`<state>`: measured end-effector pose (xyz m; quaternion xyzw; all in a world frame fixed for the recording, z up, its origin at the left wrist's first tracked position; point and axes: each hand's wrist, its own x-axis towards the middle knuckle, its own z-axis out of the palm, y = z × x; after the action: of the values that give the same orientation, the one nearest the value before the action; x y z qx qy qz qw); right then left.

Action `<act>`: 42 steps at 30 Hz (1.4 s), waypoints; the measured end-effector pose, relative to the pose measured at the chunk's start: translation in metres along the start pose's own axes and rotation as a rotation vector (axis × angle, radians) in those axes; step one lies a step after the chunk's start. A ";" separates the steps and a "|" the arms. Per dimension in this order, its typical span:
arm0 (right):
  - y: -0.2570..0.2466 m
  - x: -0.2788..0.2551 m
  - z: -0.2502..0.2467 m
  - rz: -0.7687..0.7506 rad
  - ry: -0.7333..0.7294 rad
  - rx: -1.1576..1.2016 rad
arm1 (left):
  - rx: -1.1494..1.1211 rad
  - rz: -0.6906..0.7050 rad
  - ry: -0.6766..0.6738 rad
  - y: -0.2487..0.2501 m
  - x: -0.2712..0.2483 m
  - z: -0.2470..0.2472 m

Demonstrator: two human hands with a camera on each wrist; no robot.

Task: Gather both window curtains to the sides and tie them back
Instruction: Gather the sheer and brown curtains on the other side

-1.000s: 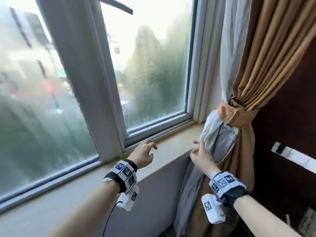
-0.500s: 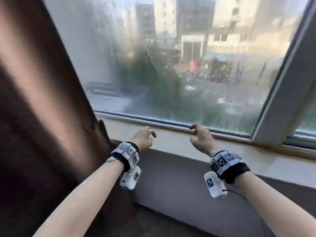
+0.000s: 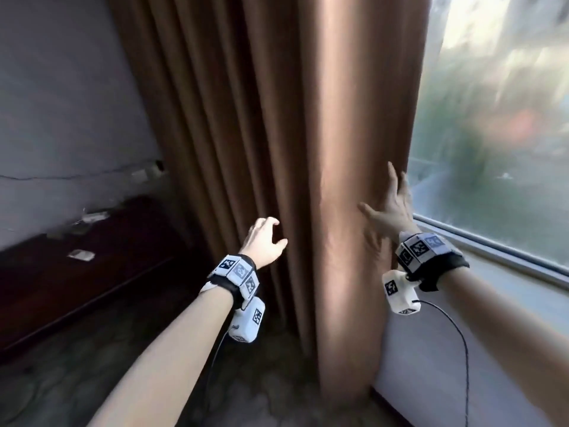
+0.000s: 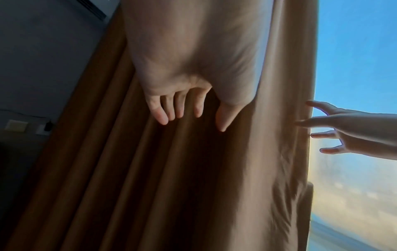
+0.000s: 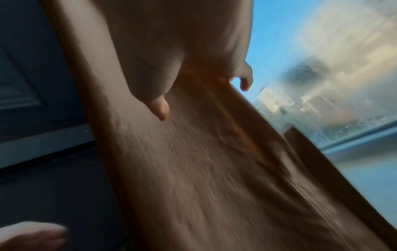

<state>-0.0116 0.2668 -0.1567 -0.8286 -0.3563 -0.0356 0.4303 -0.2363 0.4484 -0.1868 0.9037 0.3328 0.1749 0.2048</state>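
Observation:
The left brown curtain (image 3: pixel 308 149) hangs loose in long straight folds from top to floor, with no tie round it. My right hand (image 3: pixel 385 201) lies with straight, spread fingers on the curtain's window-side edge at sill height. In the right wrist view the thumb (image 5: pixel 161 108) rests on the front of the cloth (image 5: pixel 204 169) and one fingertip hooks past the edge. My left hand (image 3: pixel 271 235) hovers at the middle folds, its fingers loosely curled, holding nothing. In the left wrist view it (image 4: pixel 193 122) is just off the curtain (image 4: pixel 193 186), with the right hand (image 4: pixel 335 129) at the edge.
The window (image 3: pixel 498 118) and its pale sill (image 3: pixel 508 272) lie to the right of the curtain, above a light wall panel (image 3: pixel 431 349). A dark wooden cabinet (image 3: pixel 92 288) with small items on top stands at the left against a grey wall (image 3: pixel 61 87).
The view has swung left from the tied right curtain, across the window, to the left curtain. Both hands left the sill; the right now touches the curtain's edge, the left nears its folds.

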 end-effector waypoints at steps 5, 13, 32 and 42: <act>-0.021 0.101 0.004 -0.001 0.085 0.223 | -0.164 -0.008 0.089 0.030 0.058 -0.013; -0.058 0.210 0.109 -0.250 -0.091 0.340 | -0.215 0.104 0.508 0.066 0.190 -0.025; -0.185 0.428 0.351 -0.263 -0.424 0.578 | -0.200 -0.230 0.793 -0.162 0.399 -0.137; -0.277 0.541 0.513 -0.246 -0.469 0.468 | -0.202 -0.260 0.757 -0.312 0.529 -0.200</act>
<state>0.0910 1.0529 -0.0904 -0.6439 -0.5412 0.1868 0.5076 -0.1127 1.0720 -0.0721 0.7014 0.4771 0.4995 0.1758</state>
